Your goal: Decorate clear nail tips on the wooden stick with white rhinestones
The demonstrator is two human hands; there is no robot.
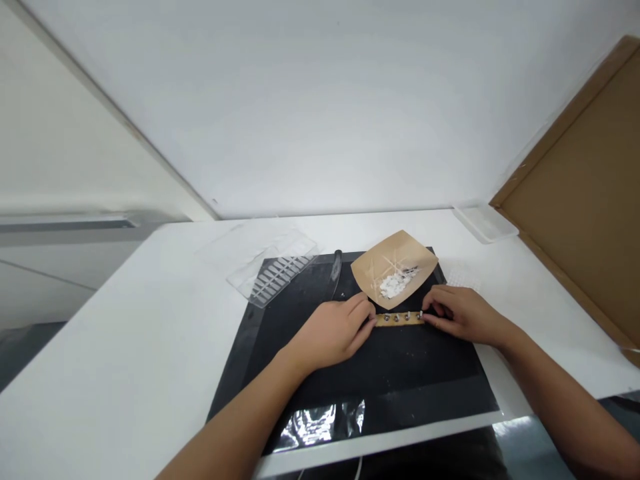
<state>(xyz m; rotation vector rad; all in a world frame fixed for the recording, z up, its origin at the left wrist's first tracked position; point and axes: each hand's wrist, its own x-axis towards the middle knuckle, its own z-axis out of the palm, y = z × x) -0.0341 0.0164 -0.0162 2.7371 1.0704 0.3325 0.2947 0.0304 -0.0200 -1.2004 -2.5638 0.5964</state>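
A narrow tan strip (403, 319) lies across the black mat, with several small metal fittings and white pegs spaced along it. The fingers of my left hand (345, 330) are closed on its left end. At the other end, the thumb and index finger of my right hand (463, 315) pinch around a small white piece (421, 315) by the last fitting; its exact shape is too small to make out. Just behind the strip, a brown paper tray (373, 267) holds a heap of small white pieces (395, 285) and some thin dark bits.
The black mat (390, 373) rests on a white table (135, 333). Behind my left hand lie a black-handled knife (336, 270) and a clear plastic tray (280, 277) with slots. A translucent lid or box (485, 223) and a large cardboard panel (585, 200) stand at right.
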